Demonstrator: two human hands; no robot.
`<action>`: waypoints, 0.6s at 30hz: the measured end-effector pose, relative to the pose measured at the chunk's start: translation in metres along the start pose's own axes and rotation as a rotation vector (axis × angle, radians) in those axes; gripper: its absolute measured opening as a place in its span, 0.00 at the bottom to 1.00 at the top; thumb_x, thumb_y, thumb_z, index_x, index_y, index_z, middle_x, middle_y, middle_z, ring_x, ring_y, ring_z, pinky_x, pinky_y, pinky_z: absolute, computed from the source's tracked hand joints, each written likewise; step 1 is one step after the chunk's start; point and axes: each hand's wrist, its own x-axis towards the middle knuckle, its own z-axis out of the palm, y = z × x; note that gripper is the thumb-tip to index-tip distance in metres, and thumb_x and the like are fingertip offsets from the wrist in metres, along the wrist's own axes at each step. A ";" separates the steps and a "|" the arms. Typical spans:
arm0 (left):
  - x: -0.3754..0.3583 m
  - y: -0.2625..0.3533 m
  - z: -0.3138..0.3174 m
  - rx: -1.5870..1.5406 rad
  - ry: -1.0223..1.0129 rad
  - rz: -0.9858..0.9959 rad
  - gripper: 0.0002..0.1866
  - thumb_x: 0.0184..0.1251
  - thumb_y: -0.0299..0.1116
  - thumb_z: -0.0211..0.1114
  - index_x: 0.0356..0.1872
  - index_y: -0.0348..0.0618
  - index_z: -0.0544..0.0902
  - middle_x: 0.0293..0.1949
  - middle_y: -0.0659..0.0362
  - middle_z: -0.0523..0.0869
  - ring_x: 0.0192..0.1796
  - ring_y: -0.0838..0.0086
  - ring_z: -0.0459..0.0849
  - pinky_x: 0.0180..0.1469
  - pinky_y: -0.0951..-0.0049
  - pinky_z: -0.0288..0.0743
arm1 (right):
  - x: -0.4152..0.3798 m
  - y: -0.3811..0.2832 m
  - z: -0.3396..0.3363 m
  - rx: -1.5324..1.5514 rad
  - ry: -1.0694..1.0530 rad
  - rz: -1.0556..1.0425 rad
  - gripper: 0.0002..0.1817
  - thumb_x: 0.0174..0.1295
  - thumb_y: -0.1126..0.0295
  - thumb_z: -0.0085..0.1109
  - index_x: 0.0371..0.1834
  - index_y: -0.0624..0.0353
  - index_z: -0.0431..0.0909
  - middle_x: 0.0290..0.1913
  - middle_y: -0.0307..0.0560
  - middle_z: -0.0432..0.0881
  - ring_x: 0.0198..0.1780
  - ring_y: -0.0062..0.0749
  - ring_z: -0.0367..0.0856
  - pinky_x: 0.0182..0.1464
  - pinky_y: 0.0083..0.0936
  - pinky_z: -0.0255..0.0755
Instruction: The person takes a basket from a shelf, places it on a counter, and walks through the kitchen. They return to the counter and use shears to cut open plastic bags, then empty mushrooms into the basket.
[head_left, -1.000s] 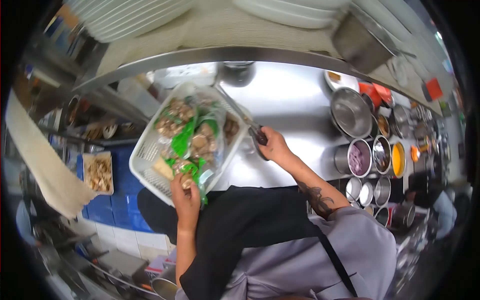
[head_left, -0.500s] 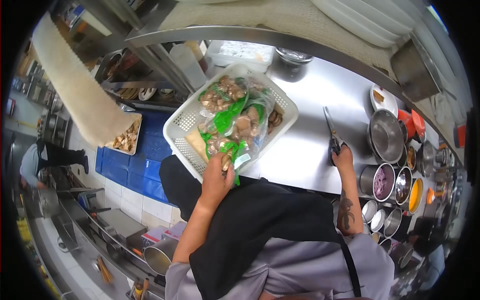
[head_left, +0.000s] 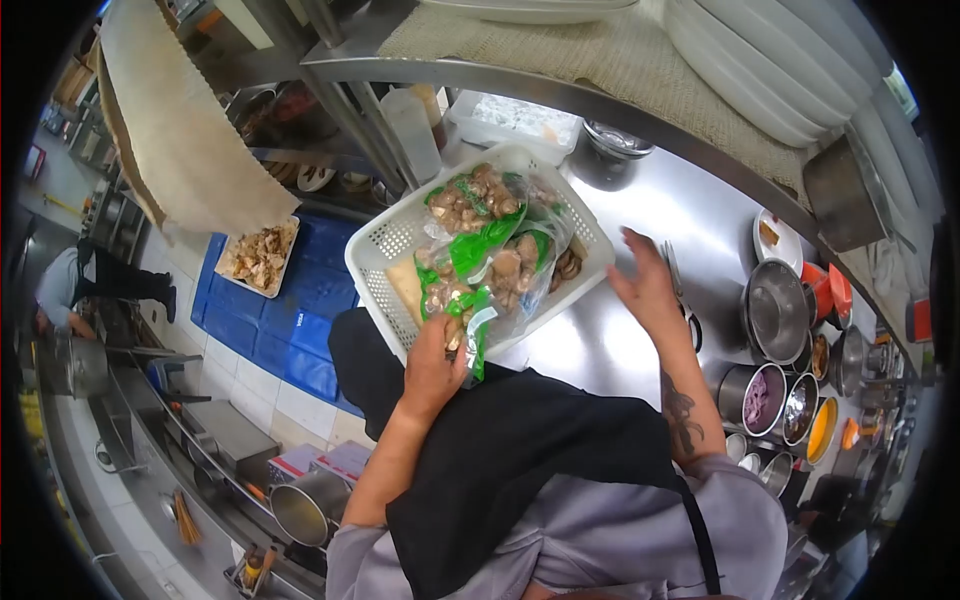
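Note:
A white perforated basket (head_left: pixel 375 262) stands at the steel counter's edge, holding clear and green plastic bags of mushrooms (head_left: pixel 510 265). My left hand (head_left: pixel 433 368) is closed at the near end of the bags, with its fingers round a mushroom bag. To the basket's right, my right hand (head_left: pixel 643 280) is open, fingers spread, close to the rim and holding nothing. Scissors with black handles (head_left: pixel 690 320) lie on the counter just right of that hand.
Steel bowls (head_left: pixel 775 310) and a pot of sliced purple onion (head_left: pixel 757 398) stand at right. Overhead runs a steel shelf (head_left: pixel 560 80) with white plates. A tray of cut food (head_left: pixel 258 258) rests on a blue surface at left. Another person (head_left: pixel 100 280) stands far left.
My right hand has let go of the scissors, moved left towards the basket and opened. The scissors now lie on the counter. My left hand stays at the bags.

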 end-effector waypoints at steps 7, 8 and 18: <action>0.008 -0.028 -0.018 0.076 -0.011 0.072 0.22 0.54 0.25 0.69 0.51 0.37 0.74 0.39 0.45 0.80 0.42 0.46 0.81 0.43 0.55 0.75 | 0.075 -0.024 0.022 -0.015 -0.287 -0.144 0.41 0.52 0.67 0.65 0.71 0.63 0.60 0.61 0.68 0.70 0.62 0.60 0.70 0.65 0.42 0.66; 0.010 -0.031 -0.021 0.075 -0.009 0.070 0.22 0.54 0.25 0.69 0.51 0.36 0.74 0.38 0.45 0.80 0.42 0.46 0.80 0.43 0.55 0.75 | 0.076 -0.035 0.024 -0.084 -0.419 -0.172 0.44 0.48 0.71 0.66 0.72 0.61 0.60 0.66 0.67 0.66 0.67 0.60 0.66 0.68 0.39 0.64; 0.012 -0.040 -0.023 -0.246 0.241 -0.175 0.16 0.61 0.24 0.63 0.51 0.34 0.75 0.39 0.45 0.84 0.42 0.56 0.86 0.45 0.65 0.78 | 0.092 -0.063 0.096 -0.262 -0.555 -0.773 0.31 0.48 0.72 0.69 0.59 0.56 0.72 0.57 0.56 0.73 0.61 0.57 0.71 0.61 0.46 0.66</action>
